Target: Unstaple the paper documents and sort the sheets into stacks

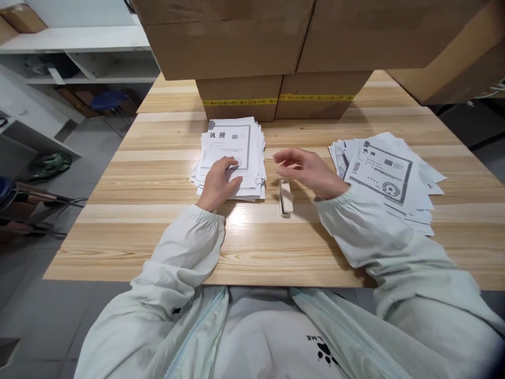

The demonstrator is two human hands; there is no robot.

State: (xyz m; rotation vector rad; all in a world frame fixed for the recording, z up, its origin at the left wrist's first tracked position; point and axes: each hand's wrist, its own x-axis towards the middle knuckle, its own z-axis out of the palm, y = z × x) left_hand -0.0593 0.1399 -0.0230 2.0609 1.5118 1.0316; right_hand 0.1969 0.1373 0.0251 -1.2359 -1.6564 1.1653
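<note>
Paper stack [248,151] under left hand [220,181], grip spread; right hand [305,169] near stapler [285,198], grip parted.

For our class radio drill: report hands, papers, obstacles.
Left hand on left paper stack. Right hand half-open, near stapler. Cardboard boxes behind stack, clear of hands.

Left paper stack [236,134] bore bold heading 执照 on top; right paper pile [381,171] showed same 执照. Shirt [264,337] carried upside-down letters "LL ME", partly hidden. Print on yellow tape [240,101] was illegible.
</note>
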